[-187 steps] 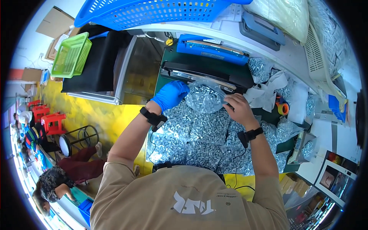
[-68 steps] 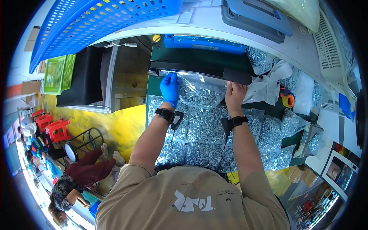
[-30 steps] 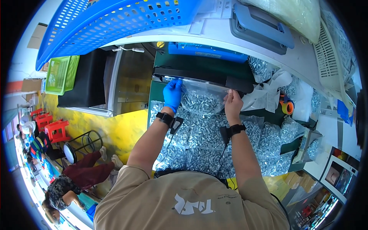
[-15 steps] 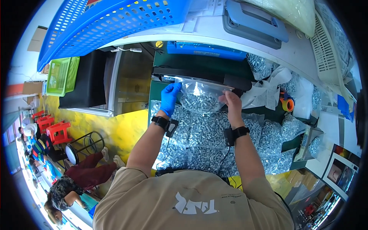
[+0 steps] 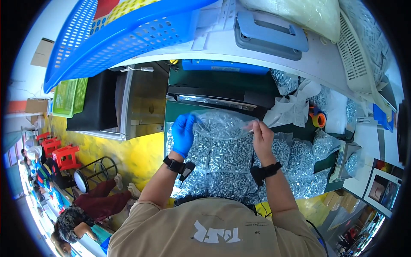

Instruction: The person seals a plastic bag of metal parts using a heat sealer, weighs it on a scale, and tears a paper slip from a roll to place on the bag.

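Observation:
Between my two hands a clear plastic bag [image 5: 222, 125] of small silver metal cylinders is stretched by its upper edge. My left hand [image 5: 183, 133], in a blue glove, pinches the bag's left corner. Bare fingers of my right hand [image 5: 262, 136] close on its right corner. Beneath and nearer to me lie several similar filled bags [image 5: 229, 156] side by side. Just beyond the held bag stands a long black bar-shaped device [image 5: 209, 100] with a shiny strip along it; the bag is apart from it.
A blue basket [image 5: 128, 47] and a grey-blue case [image 5: 272, 36] sit on the shelf above. At the right are a roll of orange tape [image 5: 318, 120], crumpled white wrapping [image 5: 291, 107] and a small scale-like box [image 5: 345, 161]. Another person [image 5: 81, 214] bends at the lower left.
Both hands have drawn the bag back toward me, away from the black device. More of the device's shiny strip now shows. The view has also shifted slightly.

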Action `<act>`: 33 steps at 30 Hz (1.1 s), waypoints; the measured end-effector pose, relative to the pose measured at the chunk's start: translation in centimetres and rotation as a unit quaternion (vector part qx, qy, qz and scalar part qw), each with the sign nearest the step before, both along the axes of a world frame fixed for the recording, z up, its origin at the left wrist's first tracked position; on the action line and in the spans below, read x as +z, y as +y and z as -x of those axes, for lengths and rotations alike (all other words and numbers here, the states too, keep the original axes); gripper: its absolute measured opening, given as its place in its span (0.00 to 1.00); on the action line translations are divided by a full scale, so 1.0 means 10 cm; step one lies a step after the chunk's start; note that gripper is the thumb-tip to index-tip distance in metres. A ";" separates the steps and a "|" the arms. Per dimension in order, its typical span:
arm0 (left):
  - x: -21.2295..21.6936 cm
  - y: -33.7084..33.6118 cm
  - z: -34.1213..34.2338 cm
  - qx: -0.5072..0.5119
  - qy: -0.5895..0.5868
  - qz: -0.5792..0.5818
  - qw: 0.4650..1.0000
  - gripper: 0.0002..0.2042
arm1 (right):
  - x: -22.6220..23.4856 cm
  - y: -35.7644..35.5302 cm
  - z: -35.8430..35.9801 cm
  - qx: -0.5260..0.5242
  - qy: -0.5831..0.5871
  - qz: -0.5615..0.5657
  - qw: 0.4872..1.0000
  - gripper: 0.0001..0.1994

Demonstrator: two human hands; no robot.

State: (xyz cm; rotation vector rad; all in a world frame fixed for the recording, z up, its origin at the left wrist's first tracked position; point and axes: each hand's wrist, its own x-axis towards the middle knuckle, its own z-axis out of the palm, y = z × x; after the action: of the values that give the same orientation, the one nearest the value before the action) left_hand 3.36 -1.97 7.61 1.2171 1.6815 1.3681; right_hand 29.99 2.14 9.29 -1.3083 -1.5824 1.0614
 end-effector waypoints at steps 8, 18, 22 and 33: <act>-0.74 0.71 0.05 0.056 -0.151 0.064 0.985 0.10 | -0.90 0.64 0.01 -0.067 -0.126 -0.048 0.989 0.10; -0.69 0.72 -0.03 0.065 -0.026 0.105 0.992 0.12 | -0.91 0.66 0.05 -0.096 -0.149 -0.042 0.983 0.09; -0.74 0.72 0.04 0.072 -0.088 0.093 0.989 0.12 | -0.78 0.59 0.15 -0.110 -0.100 -0.005 0.989 0.09; -0.84 0.73 0.02 0.110 0.010 0.081 0.991 0.15 | -0.72 0.65 0.01 -0.081 -0.388 -0.176 0.901 0.05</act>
State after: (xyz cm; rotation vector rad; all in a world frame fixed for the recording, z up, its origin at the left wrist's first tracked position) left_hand 3.18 5.35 -0.77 0.9807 1.9470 1.3185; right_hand 29.90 8.65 2.05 -1.6628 -2.0557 0.0943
